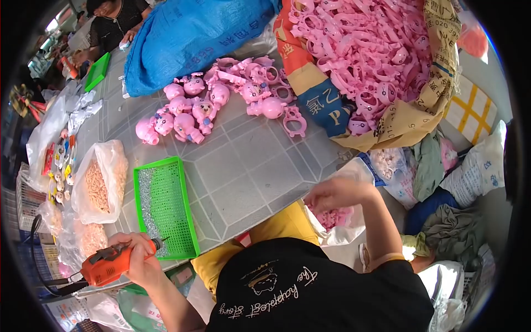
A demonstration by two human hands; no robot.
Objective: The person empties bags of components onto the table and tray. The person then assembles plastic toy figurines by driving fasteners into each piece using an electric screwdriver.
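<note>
My left hand (pixel 141 255) is wrapped round an orange power screwdriver (pixel 109 266) with a black cord, its bit pointing right over the lower edge of a green basket tray (pixel 194 243). Small silvery pieces (pixel 147 193), which look like screws, lie along the tray's left side. My right hand (pixel 334 192), smeared by motion, is off the table's right edge, above a white bag (pixel 345 237) with pink pieces (pixel 333 217) in it. Whether its fingers hold anything is not visible. Several pink figure-shaped toys (pixel 185 123) are piled on the grey table (pixel 249 177) ahead.
A big open sack (pixel 409 124) full of pink ring-handled parts (pixel 370 61) stands at the right, beside a blue woven sack (pixel 193 41). A clear bag of tan pieces (pixel 98 185) sits left of the tray. Across the table is another person (pixel 116 25) near a second green tray (pixel 98 72).
</note>
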